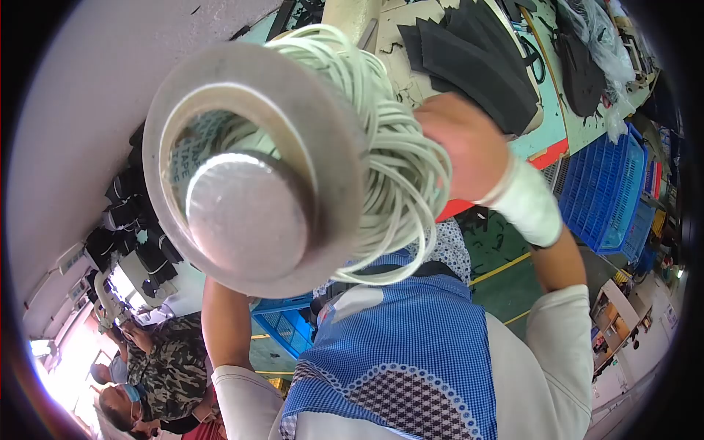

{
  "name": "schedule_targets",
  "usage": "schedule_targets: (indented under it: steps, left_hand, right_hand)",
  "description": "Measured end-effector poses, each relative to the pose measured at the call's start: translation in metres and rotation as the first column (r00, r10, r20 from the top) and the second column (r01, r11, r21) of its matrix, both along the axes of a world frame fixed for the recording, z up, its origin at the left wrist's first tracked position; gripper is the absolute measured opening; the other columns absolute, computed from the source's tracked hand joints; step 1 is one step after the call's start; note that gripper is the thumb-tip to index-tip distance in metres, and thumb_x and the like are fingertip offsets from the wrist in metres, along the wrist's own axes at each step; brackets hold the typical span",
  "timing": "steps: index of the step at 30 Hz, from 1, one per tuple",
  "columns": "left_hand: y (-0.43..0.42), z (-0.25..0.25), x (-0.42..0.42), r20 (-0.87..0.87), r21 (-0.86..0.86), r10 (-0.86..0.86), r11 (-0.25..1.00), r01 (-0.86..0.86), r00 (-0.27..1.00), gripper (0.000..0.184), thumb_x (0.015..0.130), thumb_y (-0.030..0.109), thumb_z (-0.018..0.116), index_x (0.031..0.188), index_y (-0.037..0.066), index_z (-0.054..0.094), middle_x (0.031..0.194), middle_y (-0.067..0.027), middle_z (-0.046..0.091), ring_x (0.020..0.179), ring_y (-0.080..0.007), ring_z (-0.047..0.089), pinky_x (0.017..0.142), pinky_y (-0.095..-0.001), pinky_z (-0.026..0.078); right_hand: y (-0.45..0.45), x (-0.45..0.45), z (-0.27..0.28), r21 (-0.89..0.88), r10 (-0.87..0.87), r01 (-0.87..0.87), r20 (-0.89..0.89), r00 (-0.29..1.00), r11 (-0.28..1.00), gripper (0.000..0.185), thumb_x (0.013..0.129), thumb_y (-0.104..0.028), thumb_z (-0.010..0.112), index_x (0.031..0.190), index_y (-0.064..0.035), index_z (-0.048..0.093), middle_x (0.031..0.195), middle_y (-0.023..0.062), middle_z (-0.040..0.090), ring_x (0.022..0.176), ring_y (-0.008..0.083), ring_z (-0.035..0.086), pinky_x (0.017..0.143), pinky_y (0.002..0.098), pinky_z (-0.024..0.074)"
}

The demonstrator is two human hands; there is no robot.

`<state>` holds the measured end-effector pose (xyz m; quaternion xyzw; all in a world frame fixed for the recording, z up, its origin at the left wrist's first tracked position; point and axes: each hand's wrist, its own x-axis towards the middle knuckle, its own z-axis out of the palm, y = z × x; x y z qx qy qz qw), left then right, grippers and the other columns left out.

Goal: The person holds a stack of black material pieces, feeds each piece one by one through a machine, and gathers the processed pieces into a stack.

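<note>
A large grey disc (330,161) with a round metal knob (246,213) fills the upper left, close to the camera. Inside its ring, part of a printed tape roll (183,158) shows. Behind the disc hangs a thick, loose coil of pale green cord (403,176). My right hand (466,147), blurred, is at the right side of the coil, a white band (529,205) round its wrist. The coil hides its fingers, so its grip is unclear. My left forearm (226,323) rises behind the disc, which hides my left hand.
Black flat pieces (477,62) lie on the worktable (546,121) beyond my right hand. Blue crates (605,191) stand at the right, and another blue crate (286,326) is below the disc. A person in camouflage (172,359) is at the lower left, with another person behind.
</note>
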<state>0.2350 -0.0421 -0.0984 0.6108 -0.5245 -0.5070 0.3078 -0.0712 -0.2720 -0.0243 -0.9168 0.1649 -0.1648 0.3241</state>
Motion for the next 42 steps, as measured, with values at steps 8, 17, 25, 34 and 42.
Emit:
schedule_targets:
  steps: [8,17,25,34,42]
  left_hand:
    - [-0.003,0.030,-0.006,0.007,0.181,0.080,0.980,-0.080,0.997,0.035,0.081,0.024,0.072,0.108,0.002,0.067,0.106,-0.0136,0.069,0.099,-0.0248,0.065,0.087,-0.0377,0.049]
    - [-0.011,0.031,-0.009,-0.017,0.228,0.041,0.973,-0.036,0.999,0.038,0.083,0.026,0.071,0.112,0.003,0.065,0.112,-0.0134,0.067,0.102,-0.0242,0.063,0.088,-0.0367,0.049]
    - [-0.016,0.027,-0.005,-0.038,0.271,0.027,0.962,-0.015,0.999,0.041,0.084,0.028,0.070,0.116,0.003,0.064,0.117,-0.0132,0.065,0.105,-0.0236,0.062,0.089,-0.0359,0.048]
    - [-0.008,0.025,-0.009,-0.156,0.425,-0.046,0.898,0.109,0.987,0.044,0.086,0.029,0.070,0.120,0.003,0.062,0.123,-0.0129,0.063,0.108,-0.0229,0.060,0.090,-0.0349,0.048]
    - [0.117,-0.027,-0.109,0.080,0.444,0.092,0.888,-0.117,0.993,0.031,0.088,0.011,0.067,0.115,0.000,0.057,0.099,-0.0127,0.062,0.092,-0.0235,0.060,0.085,-0.0347,0.048]
  right_hand:
    - [-0.031,-0.036,0.066,-0.259,-0.250,0.278,0.137,0.958,0.925,0.010,0.072,-0.003,0.072,0.080,-0.0034,0.065,0.075,0.0108,0.061,0.074,0.0298,0.061,0.065,0.0387,0.0498]
    - [0.010,0.003,-0.003,0.057,-0.089,0.090,-0.031,0.996,0.994,0.012,0.076,-0.015,0.070,0.083,-0.0063,0.065,0.082,0.0097,0.062,0.083,0.0302,0.060,0.073,0.0390,0.0505]
    - [-0.037,-0.043,0.051,-0.388,-0.289,0.319,0.135,0.948,0.865,0.021,0.067,-0.008,0.072,0.086,-0.0049,0.064,0.081,0.0083,0.061,0.079,0.0273,0.059,0.070,0.0399,0.0485]
    - [-0.009,-0.024,0.024,0.113,-0.076,0.074,0.021,0.997,0.991,0.016,0.077,-0.008,0.071,0.091,-0.0015,0.067,0.079,0.0111,0.062,0.074,0.0299,0.059,0.068,0.0381,0.0495]
    - [0.021,-0.040,0.028,-0.220,-0.197,0.206,0.062,0.978,0.953,0.021,0.077,-0.017,0.073,0.092,-0.0032,0.067,0.090,0.0111,0.063,0.094,0.0300,0.062,0.081,0.0405,0.0508]
